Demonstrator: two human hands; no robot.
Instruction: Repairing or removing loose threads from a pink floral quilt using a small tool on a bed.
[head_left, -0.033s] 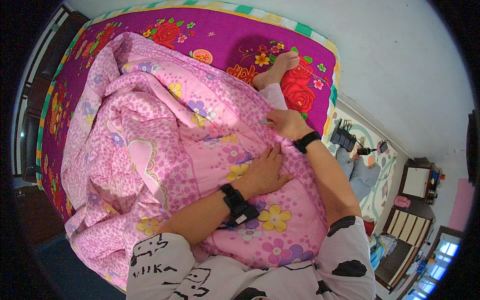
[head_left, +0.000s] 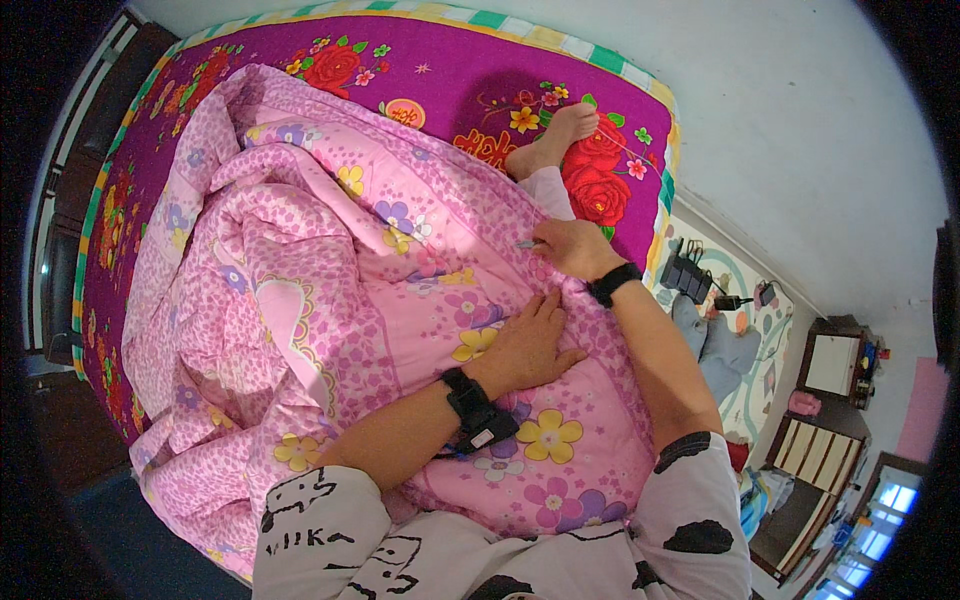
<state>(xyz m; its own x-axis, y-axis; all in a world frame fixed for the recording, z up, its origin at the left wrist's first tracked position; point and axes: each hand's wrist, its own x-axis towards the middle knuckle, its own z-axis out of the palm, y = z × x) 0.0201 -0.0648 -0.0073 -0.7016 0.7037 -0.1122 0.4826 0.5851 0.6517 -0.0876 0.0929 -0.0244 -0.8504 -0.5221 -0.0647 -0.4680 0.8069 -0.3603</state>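
A pink quilt point(head_left: 420, 330) with yellow and purple flowers lies bunched over the bed and over my lap. Flat on it, near its right edge, rests my left hand point(head_left: 528, 345), fingers stretched out and holding nothing. Just beyond, at the quilt's far right edge, my right hand point(head_left: 575, 248) is closed with its fingers curled in a pinch. A small grey-green item point(head_left: 526, 244) sticks out at those fingertips, too small to name. Whether the quilt's edge is also pinched is hidden by the hand. Each wrist wears a black band.
A bare foot point(head_left: 560, 138) rests on the purple bed sheet point(head_left: 450, 60) with red roses. Right of the bed lie a black power strip point(head_left: 688, 270) with adapters and grey cloth point(head_left: 725, 355). A white wall point(head_left: 790, 120) rises at the right; a cabinet point(head_left: 815, 470) stands further back.
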